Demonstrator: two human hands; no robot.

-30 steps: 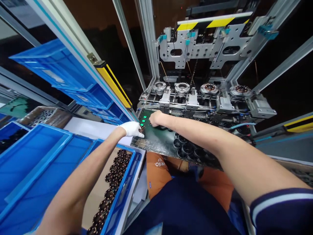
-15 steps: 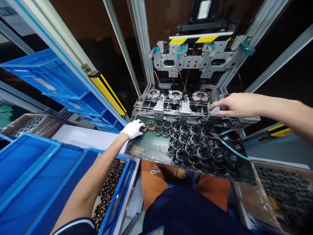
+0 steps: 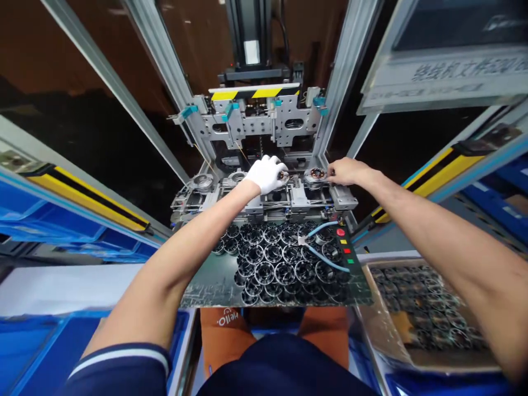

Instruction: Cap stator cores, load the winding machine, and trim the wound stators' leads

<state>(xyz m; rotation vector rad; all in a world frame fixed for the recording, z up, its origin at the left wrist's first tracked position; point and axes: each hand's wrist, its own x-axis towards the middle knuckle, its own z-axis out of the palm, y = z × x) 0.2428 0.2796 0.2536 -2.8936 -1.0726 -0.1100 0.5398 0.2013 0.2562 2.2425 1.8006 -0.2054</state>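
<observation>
My left hand [image 3: 266, 172], in a white glove, reaches over the machine's row of round fixtures and closes on a copper-wound ring [image 3: 281, 176] at the third station. My bare right hand [image 3: 345, 171] has its fingers pinched at the edge of a copper-wound ring [image 3: 317, 174] sitting on the fourth station. Two empty round fixtures [image 3: 203, 181] lie to the left. Below the hands a dark plate [image 3: 208, 283] carries several black ring parts [image 3: 276, 256].
A grey press head with yellow-black stripe [image 3: 251, 113] hangs above the stations. Red, yellow and green buttons [image 3: 345, 245] sit at the plate's right, with a small cutter on a blue hose [image 3: 307, 242]. A box of black rings [image 3: 421, 305] is at right; blue bins [image 3: 33, 341] at left.
The view swung right. My left hand left the plate's near-left corner and rose to the third station with a ring. My right hand moved left along the stations to the fourth one.
</observation>
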